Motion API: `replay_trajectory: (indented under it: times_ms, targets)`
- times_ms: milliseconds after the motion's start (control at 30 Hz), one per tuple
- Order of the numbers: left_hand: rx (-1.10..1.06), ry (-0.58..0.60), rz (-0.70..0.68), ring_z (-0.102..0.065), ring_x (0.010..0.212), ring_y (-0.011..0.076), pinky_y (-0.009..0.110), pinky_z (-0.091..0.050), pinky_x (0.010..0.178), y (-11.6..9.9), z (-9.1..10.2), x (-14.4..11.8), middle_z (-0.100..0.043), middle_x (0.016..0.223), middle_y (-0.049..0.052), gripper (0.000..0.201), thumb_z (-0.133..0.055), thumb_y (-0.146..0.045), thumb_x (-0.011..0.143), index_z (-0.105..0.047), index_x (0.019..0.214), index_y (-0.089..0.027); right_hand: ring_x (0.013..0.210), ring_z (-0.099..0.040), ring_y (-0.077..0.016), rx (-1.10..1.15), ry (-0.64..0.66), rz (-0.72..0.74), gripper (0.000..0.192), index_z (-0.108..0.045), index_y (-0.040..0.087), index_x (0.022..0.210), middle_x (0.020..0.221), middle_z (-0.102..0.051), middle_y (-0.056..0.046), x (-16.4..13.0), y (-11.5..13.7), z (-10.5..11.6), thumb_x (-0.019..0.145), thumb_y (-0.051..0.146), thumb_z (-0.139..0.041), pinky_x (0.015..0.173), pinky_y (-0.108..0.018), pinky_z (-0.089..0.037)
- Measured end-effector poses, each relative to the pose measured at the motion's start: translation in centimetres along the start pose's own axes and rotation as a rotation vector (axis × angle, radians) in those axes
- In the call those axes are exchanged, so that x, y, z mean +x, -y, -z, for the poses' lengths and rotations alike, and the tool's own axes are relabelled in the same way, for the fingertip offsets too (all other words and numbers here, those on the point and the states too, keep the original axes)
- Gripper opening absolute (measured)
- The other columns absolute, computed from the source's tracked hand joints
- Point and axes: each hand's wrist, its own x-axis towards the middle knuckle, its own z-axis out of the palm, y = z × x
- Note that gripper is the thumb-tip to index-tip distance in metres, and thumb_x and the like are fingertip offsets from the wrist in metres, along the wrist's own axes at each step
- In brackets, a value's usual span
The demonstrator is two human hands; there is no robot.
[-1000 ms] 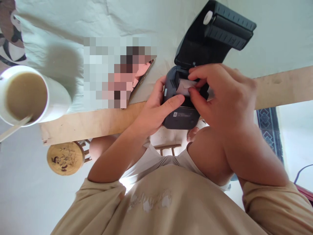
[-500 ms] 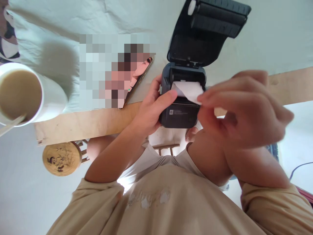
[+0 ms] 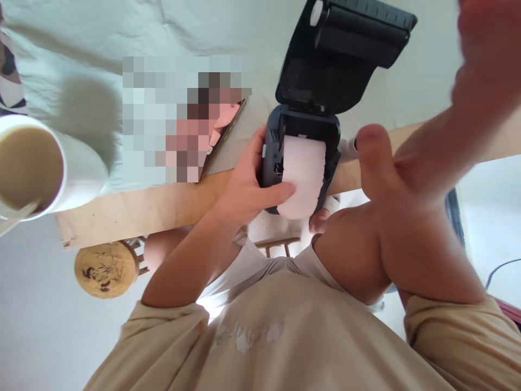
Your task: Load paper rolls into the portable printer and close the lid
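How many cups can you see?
1. The white cup, full of a light brown drink, stands at the left edge of the picture on the pale cloth. Others could be outside the view.

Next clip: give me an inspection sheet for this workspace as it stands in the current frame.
Surface: wooden table partly under a pale cloth.
Job's things: dark label printer, lid open, white paper strip hanging over its front.
Clutter: white cup of milky drink; phone.
Hands: left hand grips the printer, thumb on the paper; right hand raised, blurred, empty.
Cables: one dark cable on the floor.
Surroundings: round wooden stool, patterned rug.
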Motion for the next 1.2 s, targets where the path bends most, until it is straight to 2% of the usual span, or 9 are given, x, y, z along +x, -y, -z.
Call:
replay_trajectory:
  times_ms: [100, 233, 367, 467, 567, 700, 833, 967, 1200]
  targets:
    - [-0.016, 0.027, -0.025, -0.069, 0.107, 0.0226, 0.028, -0.056, 0.085, 0.1, -0.1, -0.1, -0.069, 0.12, 0.007, 0.063, -0.08, -0.017, 0.068, -0.058, 0.127, -0.024, 0.135, -0.059, -0.0241, 0.064, -0.001, 0.252, 0.047, -0.053, 0.034, 0.143, 0.146, -0.057, 0.0, 0.6, -0.5, -0.6, 0.097, 0.043, -0.049, 0.12, -0.047, -0.041]
    - [-0.062, -0.039, -0.01, -0.07, 0.094, 0.0209, 0.026, -0.055, 0.075, -0.1, -0.9, -0.3, -0.071, 0.108, 0.004, 0.062, -0.08, -0.02, 0.066, -0.057, 0.124, -0.025, 0.116, -0.07, -0.0266, -0.186, -0.004, 0.425, 0.032, -0.067, 0.025, 0.116, 0.111, -0.074, -0.004, -0.1, 0.0, -1.3, 0.094, 0.045, -0.055, 0.102, -0.047, -0.053]
    - [-0.174, 0.01, 0.019, -0.069, 0.094, 0.02, 0.025, -0.053, 0.072, -0.4, -1.3, -0.6, -0.071, 0.107, 0.001, 0.058, -0.083, -0.024, 0.069, -0.06, 0.122, -0.03, 0.116, -0.071, -0.0258, -0.28, 0.164, 0.384, 0.016, -0.063, 0.025, 0.104, 0.119, -0.073, -0.004, -1.2, 1.4, -1.2, 0.092, 0.036, -0.064, 0.094, -0.045, -0.051]
    - [-0.205, 0.027, 0.002, -0.067, 0.087, 0.0173, 0.025, -0.051, 0.069, -0.3, -1.1, -0.6, -0.069, 0.102, -0.001, 0.043, -0.082, -0.032, 0.076, -0.064, 0.116, -0.03, 0.117, -0.071, -0.0251, -0.265, 0.199, 0.341, 0.021, -0.06, 0.027, 0.11, 0.129, -0.071, -0.005, -1.6, 2.4, -1.0, 0.093, 0.037, -0.065, 0.098, -0.046, -0.049]
    - [-0.1, -0.021, 0.014, -0.064, 0.084, 0.0168, 0.025, -0.05, 0.07, -0.2, -0.9, -0.5, -0.069, 0.097, 0.0, 0.037, -0.084, -0.032, 0.076, -0.068, 0.109, -0.028, 0.119, -0.07, -0.0242, -0.266, 0.226, 0.291, 0.031, -0.056, 0.028, 0.12, 0.135, -0.069, -0.006, -1.7, 2.9, -0.9, 0.094, 0.04, -0.065, 0.108, -0.049, -0.044]
    - [-0.006, -0.11, -0.001, -0.065, 0.1, 0.0214, 0.027, -0.052, 0.079, -0.1, -1.0, -0.6, -0.069, 0.105, 0.001, 0.046, -0.084, -0.032, 0.072, -0.067, 0.114, -0.029, 0.122, -0.069, -0.0234, -0.248, 0.286, 0.213, 0.029, -0.055, 0.029, 0.122, 0.137, -0.067, -0.006, -1.7, 2.8, -1.0, 0.096, 0.04, -0.062, 0.117, -0.055, -0.037]
    - [-0.065, -0.132, -0.012, -0.067, 0.109, 0.0242, 0.028, -0.055, 0.082, 0.0, -1.4, -0.5, -0.07, 0.104, 0.003, 0.046, -0.082, -0.032, 0.073, -0.066, 0.115, -0.026, 0.124, -0.067, -0.025, -0.257, 0.238, 0.289, 0.03, -0.055, 0.028, 0.124, 0.134, -0.068, -0.007, -1.7, 1.8, -1.1, 0.097, 0.041, -0.059, 0.111, -0.052, -0.042]
    - [-0.3, -0.016, 0.021, -0.067, 0.119, 0.0259, 0.035, -0.058, 0.096, 0.0, -1.4, 0.1, -0.074, 0.105, 0.005, 0.023, -0.059, -0.04, 0.096, -0.069, 0.105, -0.021, 0.112, -0.069, -0.0257, -0.262, 0.166, 0.351, 0.036, -0.056, 0.025, 0.127, 0.126, -0.069, -0.01, -1.6, 0.9, -0.9, 0.096, 0.041, -0.057, 0.095, -0.045, -0.051]
    - [-0.369, -0.068, -0.002, -0.073, 0.107, 0.0209, 0.034, -0.06, 0.097, 0.3, -1.1, 0.6, -0.074, 0.085, 0.002, 0.031, -0.048, -0.035, 0.104, -0.071, 0.09, -0.019, 0.101, -0.07, -0.0276, -0.233, 0.165, 0.349, 0.041, -0.059, 0.023, 0.121, 0.118, -0.069, -0.012, -1.5, 1.2, -0.9, 0.085, 0.039, -0.07, 0.088, -0.047, -0.056]
